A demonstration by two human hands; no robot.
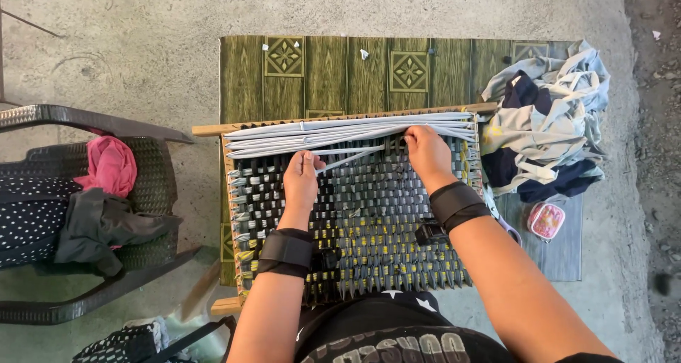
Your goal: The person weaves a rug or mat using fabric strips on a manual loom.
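A wooden weaving frame (213,130) lies in front of me with a woven mat (369,228) of black, grey and yellow cloth strips on it. Light grey strips (340,130) are stretched across its far end. My left hand (301,181) rests on the weave and pinches one light grey strip (351,158) that slants up to the right. My right hand (427,154) presses its fingers into the weave at the edge of the stretched strips. Both wrists wear black straps.
A green patterned floor mat (326,69) lies under the frame on concrete. A pile of cut cloth (546,122) sits at the right, with a small pink lidded box (547,220) below it. A dark plastic chair (152,171) with clothes stands at the left.
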